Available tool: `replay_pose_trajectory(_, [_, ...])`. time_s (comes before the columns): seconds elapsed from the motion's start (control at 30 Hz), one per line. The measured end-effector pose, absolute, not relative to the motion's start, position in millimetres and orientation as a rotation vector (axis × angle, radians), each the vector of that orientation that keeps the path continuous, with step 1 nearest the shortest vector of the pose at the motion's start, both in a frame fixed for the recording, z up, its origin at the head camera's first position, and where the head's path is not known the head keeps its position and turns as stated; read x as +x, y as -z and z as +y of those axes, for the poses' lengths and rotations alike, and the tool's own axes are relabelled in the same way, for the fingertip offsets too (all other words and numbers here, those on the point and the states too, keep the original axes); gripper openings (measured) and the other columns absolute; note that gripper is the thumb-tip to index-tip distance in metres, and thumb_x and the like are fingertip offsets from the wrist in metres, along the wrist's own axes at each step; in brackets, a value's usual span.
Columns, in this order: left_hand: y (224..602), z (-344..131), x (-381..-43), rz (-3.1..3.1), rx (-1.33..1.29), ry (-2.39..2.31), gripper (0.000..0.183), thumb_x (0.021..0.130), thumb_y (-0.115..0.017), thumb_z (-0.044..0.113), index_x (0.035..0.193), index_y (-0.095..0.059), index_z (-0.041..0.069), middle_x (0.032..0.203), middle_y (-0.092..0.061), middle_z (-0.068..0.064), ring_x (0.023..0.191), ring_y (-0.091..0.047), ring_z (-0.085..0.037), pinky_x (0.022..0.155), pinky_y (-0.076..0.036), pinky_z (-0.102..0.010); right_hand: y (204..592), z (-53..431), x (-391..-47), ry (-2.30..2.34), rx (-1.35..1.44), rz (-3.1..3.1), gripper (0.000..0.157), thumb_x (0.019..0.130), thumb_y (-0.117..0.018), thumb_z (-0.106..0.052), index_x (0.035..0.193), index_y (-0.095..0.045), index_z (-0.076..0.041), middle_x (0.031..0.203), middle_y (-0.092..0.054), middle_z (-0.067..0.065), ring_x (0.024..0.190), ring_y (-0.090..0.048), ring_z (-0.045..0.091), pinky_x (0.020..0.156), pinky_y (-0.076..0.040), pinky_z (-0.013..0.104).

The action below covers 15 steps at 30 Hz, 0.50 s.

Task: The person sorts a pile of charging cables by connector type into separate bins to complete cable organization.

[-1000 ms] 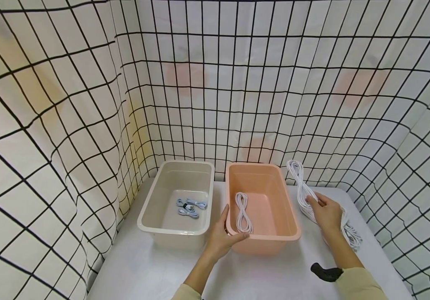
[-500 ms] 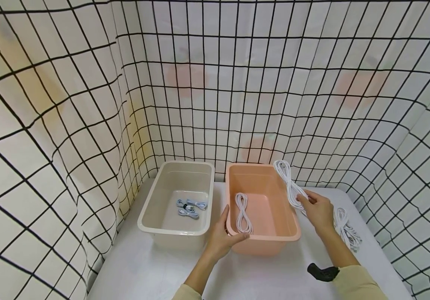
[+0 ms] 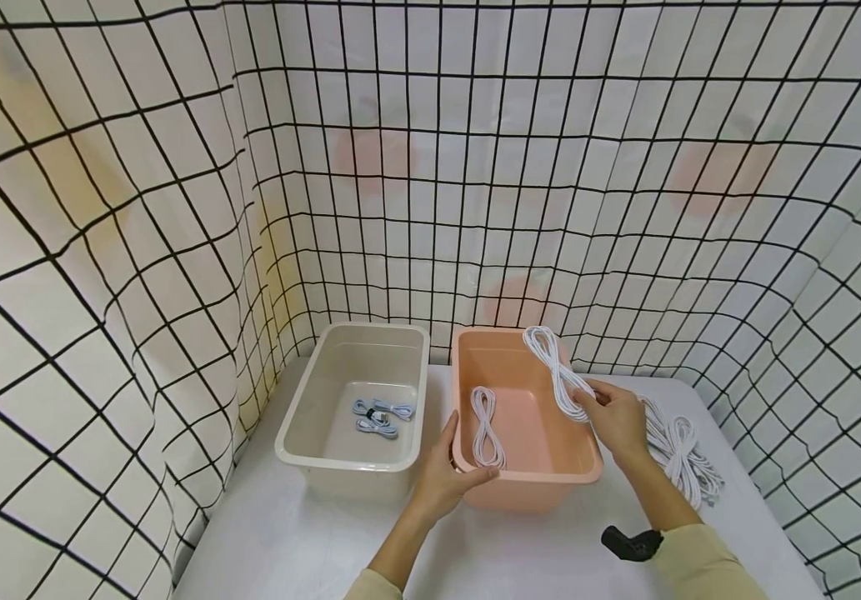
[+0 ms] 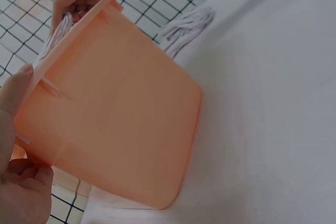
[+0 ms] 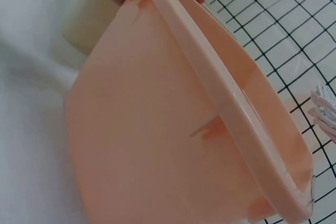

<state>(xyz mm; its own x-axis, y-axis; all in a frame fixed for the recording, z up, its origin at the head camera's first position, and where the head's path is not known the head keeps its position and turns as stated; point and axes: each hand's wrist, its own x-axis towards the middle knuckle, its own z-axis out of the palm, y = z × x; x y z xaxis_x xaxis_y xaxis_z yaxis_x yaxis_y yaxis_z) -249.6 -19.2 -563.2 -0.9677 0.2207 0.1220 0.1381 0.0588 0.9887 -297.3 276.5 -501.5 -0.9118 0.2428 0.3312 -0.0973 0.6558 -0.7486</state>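
Observation:
In the head view my left hand (image 3: 441,481) grips the near left corner of an orange plastic bin (image 3: 535,477), thumb over the rim. The left wrist view shows its fingers (image 4: 31,182) curled against the bin's side. Just above the bin's right rim, my right hand (image 3: 616,419) pinches a looped bundle of white cable (image 3: 553,360), whose far loop hangs over the bin. Another white cable bundle (image 3: 486,427) lies inside, along the left wall. The right wrist view shows the held cable (image 5: 324,113) only at its right edge; my right hand is out of that frame.
A beige bin (image 3: 343,460) stands to the left, holding light blue cable bundles (image 3: 377,421). More white cable bundles (image 3: 687,462) lie on the table right of the orange bin. Black wire grid (image 3: 505,225) encloses the back and sides.
My right hand has moved left with the white cable, from over the table to the orange bin's right rim, uncovering more of the pile. The left hand has stayed put.

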Motion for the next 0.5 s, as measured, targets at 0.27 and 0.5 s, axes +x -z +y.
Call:
replay_pose_trajectory(0.27, [564.8, -19.8, -250.6, 2.231, 0.394, -2.086, 0.113, 0.080, -0.092, 0.020, 0.166, -0.019, 0.010, 0.163, -0.033, -0.017, 0.136, -0.050, -0.032, 0.104, -0.049, -0.035, 498.9, 268.4, -304.7, -1.167, -0.046, -2.541, 0.042, 0.097, -0.075, -0.027, 0.129, -0.071, 0.000, 0.098, -0.077, 0.015, 0.066, -0.067, 0.016, 0.052, -0.049, 0.025])
replay_pose_trajectory(0.5, [567.1, -18.7, -252.1, 2.240, 0.387, -2.079, 0.113, 0.080, -0.092, 0.020, 0.166, -0.019, 0.011, 0.164, -0.033, -0.016, 0.138, -0.048, -0.034, 0.107, -0.047, -0.041, 495.6, 268.1, -307.2, -1.285, 0.151, -2.697, 0.053, 0.102, -0.069, -0.030, 0.146, -0.057, -0.002, 0.133, -0.066, 0.020, 0.094, -0.075, 0.026, 0.086, -0.059, 0.050])
